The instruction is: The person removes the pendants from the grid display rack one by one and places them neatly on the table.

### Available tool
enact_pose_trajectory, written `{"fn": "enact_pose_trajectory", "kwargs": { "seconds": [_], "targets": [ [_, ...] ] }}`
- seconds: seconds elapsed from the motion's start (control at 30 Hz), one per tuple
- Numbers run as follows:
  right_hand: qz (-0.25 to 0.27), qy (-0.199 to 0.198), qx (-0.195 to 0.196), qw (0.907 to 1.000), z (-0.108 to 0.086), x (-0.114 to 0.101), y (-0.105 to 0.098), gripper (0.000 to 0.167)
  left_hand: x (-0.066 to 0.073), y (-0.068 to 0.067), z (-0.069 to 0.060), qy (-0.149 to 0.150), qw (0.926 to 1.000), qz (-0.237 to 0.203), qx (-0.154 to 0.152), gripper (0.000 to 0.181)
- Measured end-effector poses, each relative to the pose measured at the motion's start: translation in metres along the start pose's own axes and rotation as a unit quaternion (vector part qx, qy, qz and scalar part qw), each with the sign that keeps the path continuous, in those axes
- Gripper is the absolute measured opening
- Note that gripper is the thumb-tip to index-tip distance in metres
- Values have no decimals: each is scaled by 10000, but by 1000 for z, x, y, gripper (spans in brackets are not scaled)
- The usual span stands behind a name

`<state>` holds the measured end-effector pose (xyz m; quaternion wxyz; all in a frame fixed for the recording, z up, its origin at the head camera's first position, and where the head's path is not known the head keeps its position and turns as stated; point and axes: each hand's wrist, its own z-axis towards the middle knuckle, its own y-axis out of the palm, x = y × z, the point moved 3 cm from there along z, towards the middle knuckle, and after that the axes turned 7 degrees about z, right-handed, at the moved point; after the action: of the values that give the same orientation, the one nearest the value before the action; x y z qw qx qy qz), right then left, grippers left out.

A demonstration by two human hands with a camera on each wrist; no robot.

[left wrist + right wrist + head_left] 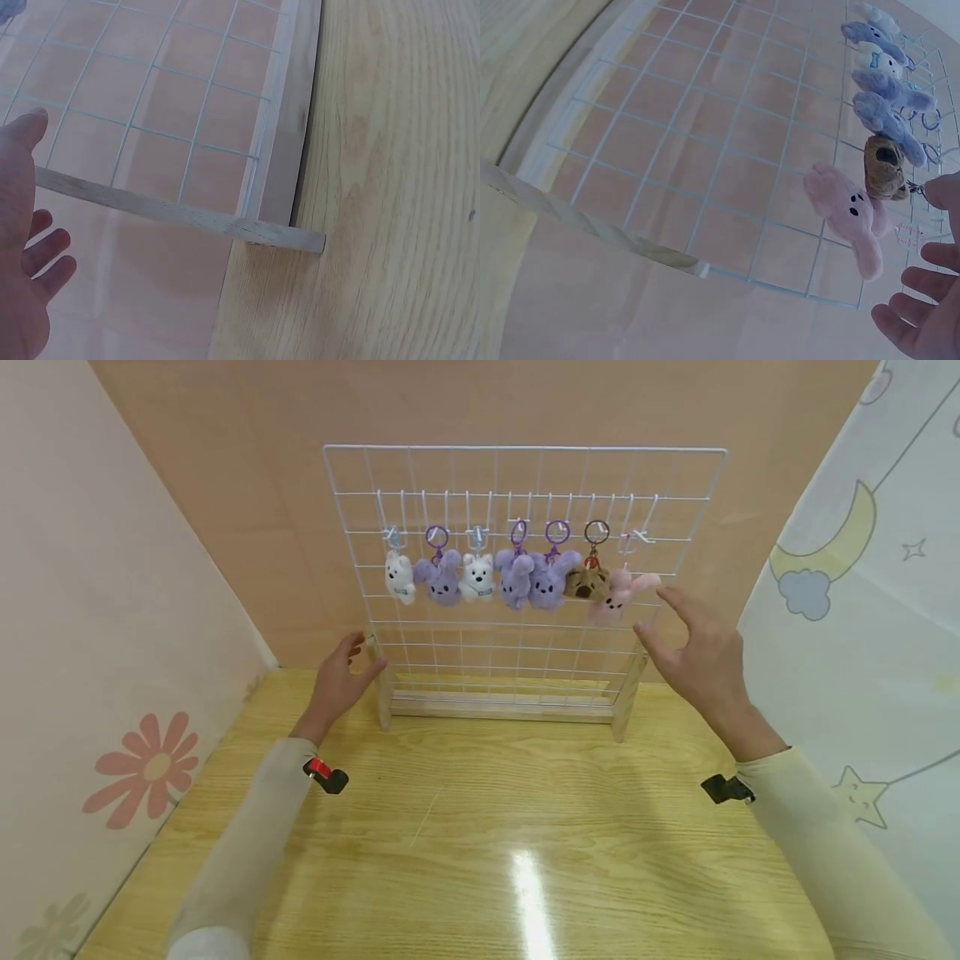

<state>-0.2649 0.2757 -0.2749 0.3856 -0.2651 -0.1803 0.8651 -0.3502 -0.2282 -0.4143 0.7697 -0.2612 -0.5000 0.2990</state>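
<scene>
Holds the left hand (337, 687) spread at the left leg (382, 697) of the rack (502, 707) on the desk (450, 810); cannot tell if touching. Shows, hanging in a row from hooks, a white bear (401, 580), a purple bunny (442, 583), another white bear (478, 580), two more purple bunnies (549, 587), a brown bear (587, 583) and a pink bunny (617, 597). Holds the right hand (707, 667) spread just right of the pink bunny.

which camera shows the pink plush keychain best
The right wrist view: the pink plush keychain looks largest there, with dark facial spots clear, beside the brown plush. The head view shows it smaller, at the row's right end, near the right hand. The left wrist view lacks it.
</scene>
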Motion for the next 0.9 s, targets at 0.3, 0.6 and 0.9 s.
{"fn": "enact_pose_trajectory", "kwargs": {
  "seconds": [0.3, 0.6, 0.9],
  "targets": [
    [154, 360, 497, 9980, 30, -1, -5, 37, 0, 3, 12, -60, 9983, -467, -334, 74],
    [642, 918, 501, 9924, 53, 2, 7, 32, -3, 8, 16, -28, 9974, -592, -402, 77],
    [738, 962, 755, 9897, 70, 4, 19, 29, -3, 7, 18, 45, 9955, -861, -400, 65]
  ]
}}
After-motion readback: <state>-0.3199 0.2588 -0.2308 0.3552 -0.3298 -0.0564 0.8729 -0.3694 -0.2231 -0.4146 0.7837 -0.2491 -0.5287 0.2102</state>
